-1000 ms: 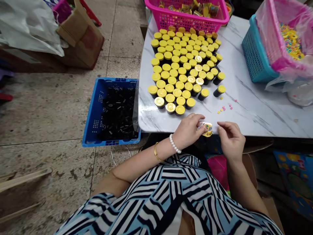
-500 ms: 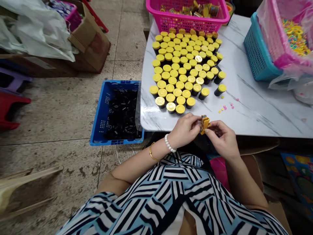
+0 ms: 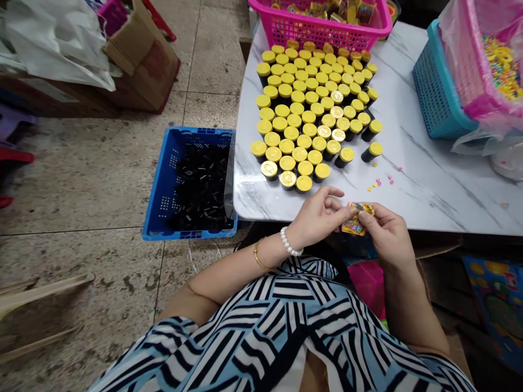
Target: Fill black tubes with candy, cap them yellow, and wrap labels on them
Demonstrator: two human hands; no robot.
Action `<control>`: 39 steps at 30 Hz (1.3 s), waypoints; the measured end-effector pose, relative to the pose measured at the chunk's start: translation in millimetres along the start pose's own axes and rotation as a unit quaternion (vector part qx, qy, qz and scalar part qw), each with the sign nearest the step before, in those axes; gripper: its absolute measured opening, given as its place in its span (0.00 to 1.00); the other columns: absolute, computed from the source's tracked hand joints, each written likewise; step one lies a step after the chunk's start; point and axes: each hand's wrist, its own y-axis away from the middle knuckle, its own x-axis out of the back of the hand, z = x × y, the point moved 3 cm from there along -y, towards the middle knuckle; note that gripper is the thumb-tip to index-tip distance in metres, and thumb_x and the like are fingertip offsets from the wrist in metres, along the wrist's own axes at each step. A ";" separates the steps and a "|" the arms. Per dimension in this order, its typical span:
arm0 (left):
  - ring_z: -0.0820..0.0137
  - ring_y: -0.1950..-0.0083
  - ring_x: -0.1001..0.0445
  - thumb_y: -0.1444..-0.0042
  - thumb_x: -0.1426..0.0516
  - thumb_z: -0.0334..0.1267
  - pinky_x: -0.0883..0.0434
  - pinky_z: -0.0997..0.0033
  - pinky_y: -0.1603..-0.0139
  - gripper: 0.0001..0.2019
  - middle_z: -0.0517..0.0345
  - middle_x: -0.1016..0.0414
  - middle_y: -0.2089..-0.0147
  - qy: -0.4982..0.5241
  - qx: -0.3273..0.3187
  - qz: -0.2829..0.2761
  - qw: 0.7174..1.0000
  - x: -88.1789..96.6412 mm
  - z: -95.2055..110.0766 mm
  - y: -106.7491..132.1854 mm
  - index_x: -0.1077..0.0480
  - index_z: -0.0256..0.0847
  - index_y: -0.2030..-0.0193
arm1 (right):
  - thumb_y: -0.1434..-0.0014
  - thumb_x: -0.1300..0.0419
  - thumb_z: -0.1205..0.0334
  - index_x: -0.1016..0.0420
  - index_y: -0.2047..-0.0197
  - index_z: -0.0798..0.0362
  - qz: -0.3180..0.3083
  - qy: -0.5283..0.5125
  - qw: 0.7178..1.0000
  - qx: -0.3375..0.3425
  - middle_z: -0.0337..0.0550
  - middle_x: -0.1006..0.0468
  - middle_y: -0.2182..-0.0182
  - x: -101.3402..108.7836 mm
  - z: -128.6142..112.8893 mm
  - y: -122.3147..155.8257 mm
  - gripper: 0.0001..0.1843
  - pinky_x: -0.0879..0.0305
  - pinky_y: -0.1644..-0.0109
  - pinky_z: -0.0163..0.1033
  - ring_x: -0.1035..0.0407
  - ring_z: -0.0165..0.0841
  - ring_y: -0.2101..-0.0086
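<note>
A small yellow printed packet (image 3: 353, 226) lies between my two hands, just off the front edge of the white marbled table (image 3: 445, 190). My right hand (image 3: 386, 231) pinches its right side, thumb on top. At its left edge is the thumb of my left hand (image 3: 316, 218); the index finger stretches out and the other fingers curl. Beyond my hands stand many black tubs with yellow lids (image 3: 304, 182), packed closely. One lidded tub (image 3: 372, 152) stands apart at the right. Tiny pink and yellow pieces (image 3: 379, 183) lie scattered near it.
A pink basket (image 3: 322, 34) of yellow packets sits behind the tubs. At right, a pink basket (image 3: 461, 81) with small colourful pieces rests in a teal basket (image 3: 435, 92). On the floor at left are a blue crate (image 3: 157, 190) of black parts and a cardboard box (image 3: 143, 71).
The packet has turned from edge-on to flatter, so its printed face shows. My hands have shifted slightly right, and my left index finger has straightened away from the packet. The view has moved slightly.
</note>
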 end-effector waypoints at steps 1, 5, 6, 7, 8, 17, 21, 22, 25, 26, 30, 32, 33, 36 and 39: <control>0.79 0.77 0.29 0.42 0.33 0.43 0.35 0.81 0.78 0.21 0.65 0.27 0.69 0.003 -0.004 -0.007 1.000 -2.0 0.7 -5.0 0.32 0.37 0.48 | 0.38 0.30 0.49 0.19 0.49 0.49 -0.001 0.001 1.000 -0.005 0.40 0.15 0.64 1.6 -0.4 -1.8 0.19 0.23 0.63 0.36 0.21 0.32 0.67; 0.83 0.80 0.35 0.40 0.34 0.39 0.38 0.82 0.80 0.13 0.67 0.31 0.71 0.007 0.003 -0.010 1.000 -5.9 1.8 -22.4 0.28 0.37 0.52 | 0.43 0.26 0.53 0.23 0.46 0.46 0.045 0.010 0.999 0.018 0.35 0.18 0.70 11.2 -3.9 -10.4 0.23 0.29 0.70 0.32 0.28 0.27 0.75; 0.83 0.81 0.35 0.40 0.34 0.38 0.39 0.82 0.81 0.14 0.68 0.31 0.71 0.011 0.004 -0.002 1.000 -5.8 2.0 -24.5 0.29 0.38 0.51 | 0.44 0.25 0.54 0.23 0.46 0.46 0.065 0.007 0.997 0.031 0.35 0.18 0.69 13.6 -4.4 -12.1 0.24 0.30 0.71 0.31 0.29 0.26 0.75; 0.83 0.81 0.35 0.41 0.34 0.37 0.40 0.82 0.82 0.15 0.68 0.31 0.69 0.014 0.004 0.004 1.000 -5.5 2.4 -25.6 0.30 0.38 0.50 | 0.45 0.24 0.56 0.23 0.46 0.46 0.083 0.001 0.996 0.044 0.35 0.18 0.67 15.6 -4.3 -13.3 0.25 0.32 0.71 0.30 0.30 0.25 0.75; 0.83 0.81 0.34 0.42 0.34 0.37 0.40 0.82 0.83 0.17 0.68 0.30 0.68 0.017 0.003 0.007 1.000 -5.3 2.8 -25.7 0.31 0.39 0.48 | 0.46 0.24 0.57 0.23 0.45 0.45 0.094 -0.006 0.994 0.053 0.35 0.17 0.65 16.8 -3.6 -14.1 0.26 0.33 0.72 0.29 0.31 0.24 0.76; 0.79 0.86 0.35 0.36 0.38 0.40 0.39 0.83 0.86 0.11 0.66 0.30 0.81 -0.006 0.045 -0.053 0.998 -4.1 2.0 -23.8 0.29 0.35 0.54 | 0.43 0.26 0.57 0.25 0.38 0.42 0.091 -0.040 0.993 0.069 0.39 0.16 0.58 16.4 4.1 -12.3 0.30 0.30 0.71 0.31 0.26 0.26 0.71; 0.76 0.85 0.31 0.38 0.36 0.43 0.35 0.81 0.84 0.13 0.63 0.25 0.78 0.057 0.044 -0.034 0.997 -2.5 2.7 -23.3 0.34 0.38 0.57 | 0.38 0.30 0.54 0.24 0.42 0.47 0.075 -0.042 0.995 0.052 0.40 0.16 0.61 12.0 5.4 -6.1 0.23 0.27 0.71 0.33 0.27 0.26 0.75; 0.76 0.84 0.30 0.39 0.36 0.44 0.34 0.81 0.83 0.14 0.63 0.24 0.77 0.065 0.045 -0.032 0.996 -2.6 2.6 -22.8 0.34 0.39 0.57 | 0.38 0.30 0.53 0.23 0.43 0.48 0.069 -0.044 0.996 0.046 0.40 0.16 0.62 10.4 6.0 -4.3 0.21 0.26 0.70 0.34 0.26 0.27 0.74; 0.77 0.85 0.32 0.39 0.36 0.43 0.37 0.82 0.84 0.13 0.65 0.27 0.80 0.026 0.035 -0.037 0.998 -3.8 1.6 -21.2 0.32 0.38 0.57 | 0.40 0.28 0.53 0.20 0.52 0.50 0.087 -0.039 0.995 0.037 0.40 0.16 0.65 11.5 6.1 -0.6 0.16 0.26 0.69 0.34 0.24 0.29 0.72; 0.78 0.85 0.34 0.39 0.36 0.42 0.38 0.82 0.84 0.12 0.66 0.29 0.81 0.003 0.028 -0.043 0.999 -4.5 1.2 -20.9 0.30 0.37 0.57 | 0.41 0.28 0.53 0.20 0.55 0.51 0.095 -0.035 0.994 0.033 0.39 0.16 0.66 13.9 5.5 -0.1 0.14 0.26 0.69 0.33 0.25 0.28 0.72; 0.81 0.80 0.34 0.41 0.35 0.40 0.38 0.83 0.79 0.11 0.65 0.29 0.77 -0.030 0.004 -0.081 0.996 -8.3 0.8 -21.8 0.25 0.34 0.56 | 0.42 0.26 0.56 0.19 0.52 0.51 0.040 -0.015 0.999 0.006 0.35 0.19 0.70 22.0 1.9 -1.6 0.16 0.32 0.72 0.28 0.32 0.22 0.77; 0.80 0.77 0.32 0.42 0.33 0.43 0.36 0.82 0.76 0.17 0.63 0.26 0.73 -0.017 -0.007 -0.082 0.996 -9.6 2.5 -22.6 0.25 0.34 0.52 | 0.44 0.26 0.58 0.20 0.50 0.51 0.010 -0.018 1.000 -0.005 0.33 0.20 0.72 21.7 1.2 -2.7 0.19 0.34 0.73 0.27 0.34 0.21 0.79; 0.80 0.76 0.31 0.43 0.33 0.45 0.35 0.81 0.75 0.20 0.62 0.25 0.71 -0.006 -0.009 -0.075 0.997 -10.1 3.4 -22.4 0.26 0.34 0.49 | 0.45 0.25 0.58 0.21 0.50 0.51 0.016 -0.032 0.999 -0.007 0.33 0.20 0.73 20.9 1.3 -3.2 0.20 0.34 0.74 0.27 0.33 0.22 0.79; 0.79 0.76 0.32 0.44 0.32 0.50 0.34 0.80 0.74 0.28 0.61 0.24 0.69 0.026 -0.004 -0.049 0.998 -11.2 3.7 -18.1 0.30 0.35 0.44 | 0.50 0.23 0.58 0.24 0.57 0.51 0.092 -0.106 0.990 0.005 0.35 0.18 0.73 17.4 2.5 -3.7 0.20 0.29 0.73 0.30 0.27 0.27 0.77; 0.79 0.72 0.30 0.45 0.30 0.46 0.32 0.78 0.70 0.25 0.57 0.22 0.62 0.011 -0.054 -0.030 0.998 -10.4 1.5 -9.7 0.30 0.36 0.46 | 0.50 0.23 0.58 0.26 0.58 0.51 0.111 -0.137 0.984 0.008 0.37 0.16 0.69 12.3 2.4 -2.3 0.20 0.23 0.69 0.33 0.22 0.29 0.73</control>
